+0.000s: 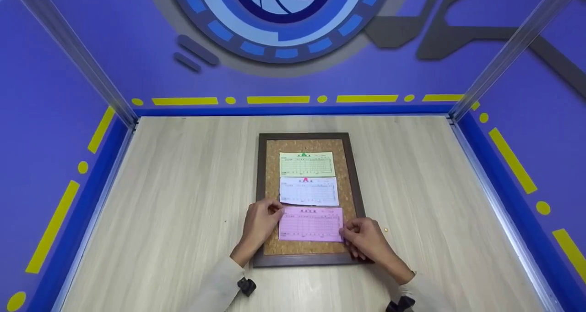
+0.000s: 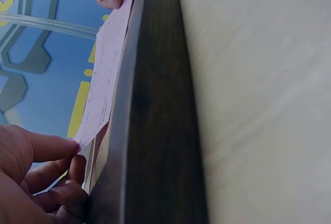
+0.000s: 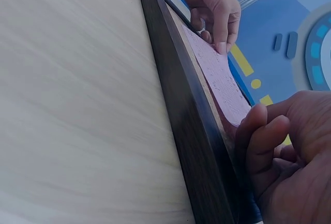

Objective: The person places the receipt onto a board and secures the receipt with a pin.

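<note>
A pink printed form slip (image 1: 311, 225) lies over the lower part of a cork board (image 1: 302, 248) with a dark wooden frame (image 1: 302, 260). My left hand (image 1: 263, 220) pinches the slip's upper left corner between thumb and finger. At its right edge my right hand (image 1: 366, 238) pinches the paper, the other fingers over the frame. Both wrist views show the slip raised a little off the cork. Above it, a white slip (image 1: 309, 193) with a red pin (image 1: 305, 179) and a green slip (image 1: 306, 166) with a green pin (image 1: 304, 155) are on the board.
A small gold-coloured object (image 1: 386, 229) lies on the wooden table (image 1: 183, 202) just right of the frame. Blue and purple panels (image 1: 293, 85) with yellow marks stand at the back and both sides.
</note>
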A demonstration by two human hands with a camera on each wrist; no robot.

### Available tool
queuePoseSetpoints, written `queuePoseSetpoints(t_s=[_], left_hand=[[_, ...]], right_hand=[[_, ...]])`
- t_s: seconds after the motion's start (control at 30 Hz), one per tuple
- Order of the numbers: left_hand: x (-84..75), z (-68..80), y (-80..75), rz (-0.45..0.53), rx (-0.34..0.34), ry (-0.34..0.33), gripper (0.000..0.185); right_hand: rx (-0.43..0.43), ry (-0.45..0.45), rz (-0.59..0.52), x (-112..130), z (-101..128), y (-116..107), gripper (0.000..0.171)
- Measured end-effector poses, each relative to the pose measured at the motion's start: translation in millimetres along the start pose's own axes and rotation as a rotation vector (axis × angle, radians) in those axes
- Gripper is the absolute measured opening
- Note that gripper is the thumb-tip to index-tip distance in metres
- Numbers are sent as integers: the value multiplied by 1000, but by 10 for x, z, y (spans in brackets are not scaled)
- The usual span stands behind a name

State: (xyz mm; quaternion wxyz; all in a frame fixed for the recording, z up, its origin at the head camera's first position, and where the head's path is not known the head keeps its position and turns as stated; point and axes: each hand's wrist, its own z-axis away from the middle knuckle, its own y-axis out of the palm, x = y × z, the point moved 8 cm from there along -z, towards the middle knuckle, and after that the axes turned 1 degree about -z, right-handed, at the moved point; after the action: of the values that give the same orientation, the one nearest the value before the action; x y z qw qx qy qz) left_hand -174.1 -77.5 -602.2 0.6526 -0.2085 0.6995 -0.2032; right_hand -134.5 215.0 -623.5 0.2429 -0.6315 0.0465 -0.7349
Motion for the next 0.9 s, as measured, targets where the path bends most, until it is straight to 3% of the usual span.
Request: queuePoseSetpoints(t_s=[0.33,0.63,0.9], left_hand=[[-39,32,35,-125,-67,76,10],[-81,33,49,-211,-85,83,12],[-63,27,36,-166,-91,96,9]], right_hand=[[-93,40,68,-21,-9,-48,19],[-142,64,79,-25,-13,-54,17],[-163,61,86,-30,-16,-50,16]])
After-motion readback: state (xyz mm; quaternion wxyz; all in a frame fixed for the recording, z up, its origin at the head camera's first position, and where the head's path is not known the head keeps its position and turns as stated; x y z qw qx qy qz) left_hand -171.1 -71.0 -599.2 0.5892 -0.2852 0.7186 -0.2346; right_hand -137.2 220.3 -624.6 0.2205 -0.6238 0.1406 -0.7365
